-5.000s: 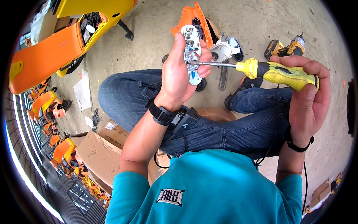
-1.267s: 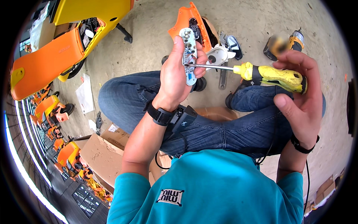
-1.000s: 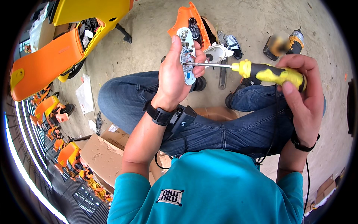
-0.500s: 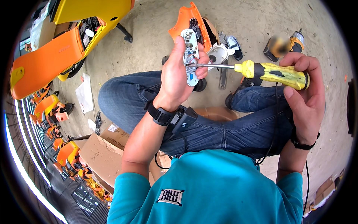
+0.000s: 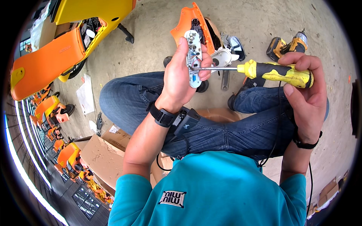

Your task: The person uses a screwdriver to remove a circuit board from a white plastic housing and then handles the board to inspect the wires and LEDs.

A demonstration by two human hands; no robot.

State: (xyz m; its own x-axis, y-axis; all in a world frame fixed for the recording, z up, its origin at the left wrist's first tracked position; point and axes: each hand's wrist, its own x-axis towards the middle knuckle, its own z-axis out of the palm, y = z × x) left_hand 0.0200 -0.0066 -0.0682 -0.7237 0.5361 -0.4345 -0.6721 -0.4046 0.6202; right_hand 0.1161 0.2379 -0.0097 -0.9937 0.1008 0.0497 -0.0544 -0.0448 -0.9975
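My left hand (image 5: 177,75) is closed round a long white circuit board (image 5: 194,77), with small components and wires on its face. The metal tip of a yellow and black screwdriver (image 5: 275,73) rests on the board's middle, its shaft lying horizontal. My right hand (image 5: 307,94) grips that screwdriver's handle with curled fingers and thumb. Beyond the board lie an orange plastic housing (image 5: 183,17) with a dark display, a white plastic casing (image 5: 225,55), a wrench (image 5: 226,81) and a small dark-rimmed part (image 5: 237,47) on the floor.
A drill (image 5: 296,43) lies at upper right on concrete (image 5: 249,19). An orange and yellow scooter body (image 5: 49,64) stands at upper left, with several more along the left. Cardboard boxes (image 5: 96,158) are beside my crossed, jeans-clad legs (image 5: 132,94); a white sheet (image 5: 85,94) lies nearby.
The board and my left hand are slightly lower than earlier. The screwdriver's handle has rotated, and my right fingers and thumb have repeatedly shifted on it, while the tip stays on the board.
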